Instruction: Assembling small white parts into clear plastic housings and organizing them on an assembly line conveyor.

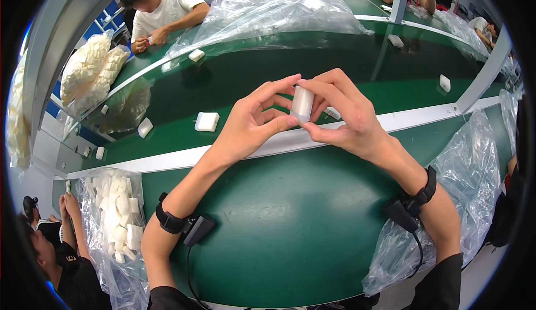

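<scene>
A small white block with rounded sides and a clearer lower end (302, 103) is held up above the white rail at the table's far edge. My left hand (252, 119) pinches it from the left, with the forefinger at its top and the thumb at its lower end. From the right, my right hand (347, 113) grips the same block between thumb and fingers. Partly hidden behind my right fingers, another white piece (333, 113) lies on the green belt.
Several white blocks, one (207, 122) near my left hand, lie on the green belt (251, 58). A clear bag of white pieces (118, 215) rests at left; another clear plastic bag (469, 165) lies at right. Grey posts (488, 75) rise beside the belt. People sit across and at left.
</scene>
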`<state>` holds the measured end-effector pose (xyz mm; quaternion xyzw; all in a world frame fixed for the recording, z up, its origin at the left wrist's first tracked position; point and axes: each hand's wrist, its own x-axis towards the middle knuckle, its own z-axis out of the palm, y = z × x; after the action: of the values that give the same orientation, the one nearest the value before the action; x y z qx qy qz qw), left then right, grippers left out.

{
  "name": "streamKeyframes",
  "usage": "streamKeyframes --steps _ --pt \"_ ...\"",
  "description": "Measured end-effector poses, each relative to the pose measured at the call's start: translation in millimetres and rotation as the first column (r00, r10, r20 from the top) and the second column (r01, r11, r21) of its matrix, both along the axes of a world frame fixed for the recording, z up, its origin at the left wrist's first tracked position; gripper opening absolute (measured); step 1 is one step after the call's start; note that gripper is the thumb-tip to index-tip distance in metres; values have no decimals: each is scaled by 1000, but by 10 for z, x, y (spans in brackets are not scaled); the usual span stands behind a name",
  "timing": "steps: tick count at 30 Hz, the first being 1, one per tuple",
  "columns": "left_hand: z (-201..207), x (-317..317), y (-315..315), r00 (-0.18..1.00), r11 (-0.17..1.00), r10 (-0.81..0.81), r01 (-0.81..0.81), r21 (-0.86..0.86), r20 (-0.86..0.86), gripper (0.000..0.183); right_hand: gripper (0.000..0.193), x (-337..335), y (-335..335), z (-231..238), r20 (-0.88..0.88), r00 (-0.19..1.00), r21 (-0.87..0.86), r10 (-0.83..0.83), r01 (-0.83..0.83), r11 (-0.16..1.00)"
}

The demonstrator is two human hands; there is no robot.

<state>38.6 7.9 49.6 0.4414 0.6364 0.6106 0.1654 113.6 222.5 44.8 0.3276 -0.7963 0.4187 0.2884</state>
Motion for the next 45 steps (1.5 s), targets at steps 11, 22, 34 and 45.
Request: streamKeyframes --steps 11,22,34,45 --pt "-12 16 8 968 989 -120 98 108 220 66 61 49 -12 53 -28 997 12 -67 68 998" --pt "42 58 -34 981 990 -107 91 105 161 63 56 24 -8 5 0 1000 -10 -22 22 1000" --pt "-36 -44 10 969 992 -86 62 107 233 59 60 -21 63 -11 47 999 29 -10 8 1000" --pt "-231 -166 -167 501 623 207 -730 -281 -840 60 68 -38 699 -205 -36 776 532 -630 548 645"
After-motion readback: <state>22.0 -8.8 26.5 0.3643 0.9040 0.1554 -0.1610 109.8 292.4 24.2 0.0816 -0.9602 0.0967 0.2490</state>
